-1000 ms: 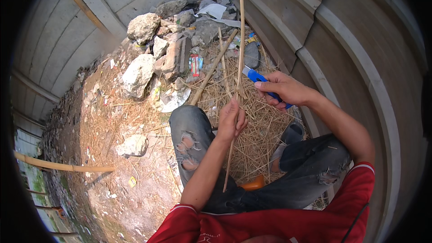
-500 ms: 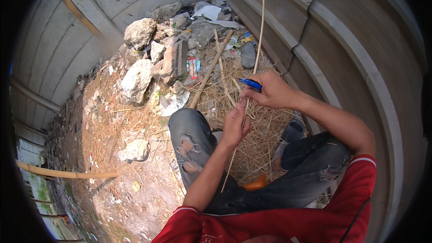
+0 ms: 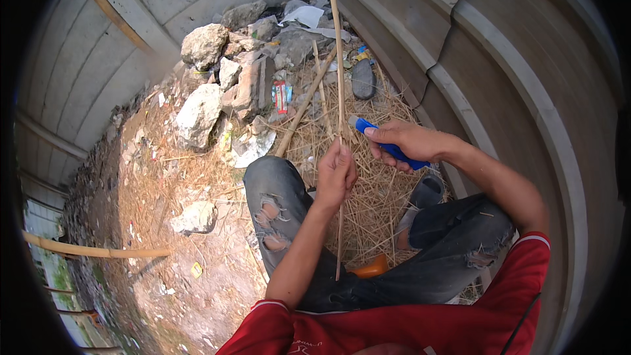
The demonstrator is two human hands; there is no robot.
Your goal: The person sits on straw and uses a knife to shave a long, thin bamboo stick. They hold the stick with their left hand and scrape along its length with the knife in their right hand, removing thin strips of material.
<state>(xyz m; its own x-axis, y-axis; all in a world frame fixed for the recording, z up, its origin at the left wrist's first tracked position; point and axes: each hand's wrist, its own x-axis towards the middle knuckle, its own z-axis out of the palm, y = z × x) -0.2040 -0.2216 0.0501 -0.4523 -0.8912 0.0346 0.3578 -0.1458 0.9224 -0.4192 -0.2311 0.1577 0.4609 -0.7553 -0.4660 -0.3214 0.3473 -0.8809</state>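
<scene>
A long, thin bamboo strip [image 3: 340,59] runs nearly upright in the view, from the top edge down to my lap. Around its lower part my left hand [image 3: 336,174] is closed, in front of my bent knee. My right hand [image 3: 417,141] grips a blue utility knife [image 3: 363,124] with the thumb along its top. The knife's pale tip points toward the strip, just right of it and above my left fingers. A small gap appears between tip and strip.
Straw and shavings [image 3: 374,210] cover the ground between my legs, beside an orange object [image 3: 371,267]. Bamboo poles [image 3: 302,115] lie ahead, near pale rocks [image 3: 199,116] and litter. A dark ribbed wall [image 3: 526,98] rises close on my right. Another pole [image 3: 98,251] juts in at left.
My right hand has pulled back from the strip to the right, showing more of the knife. The strip has swung to more upright, its top shifting left; my left hand moved slightly left.
</scene>
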